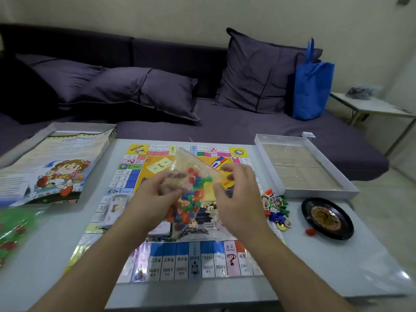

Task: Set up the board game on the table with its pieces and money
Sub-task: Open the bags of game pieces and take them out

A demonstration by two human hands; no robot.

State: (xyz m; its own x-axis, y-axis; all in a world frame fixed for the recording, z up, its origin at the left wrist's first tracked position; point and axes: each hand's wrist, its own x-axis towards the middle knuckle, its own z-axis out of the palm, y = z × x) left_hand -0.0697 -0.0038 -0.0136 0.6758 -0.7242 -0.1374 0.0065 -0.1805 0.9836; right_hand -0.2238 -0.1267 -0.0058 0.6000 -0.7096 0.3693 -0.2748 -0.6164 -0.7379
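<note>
A clear bag [191, 183] of coloured pieces is held above the board [180, 255] on the worktop [326, 266], clamped at its sides in the grip of left hand [155, 194] and right hand [238, 199].

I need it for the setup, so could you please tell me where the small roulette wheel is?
In the head view, the roulette wheel sits on the table's right side, just in front of the open white box.

Head-worn view, forward and down, close over table [315, 266]
</note>
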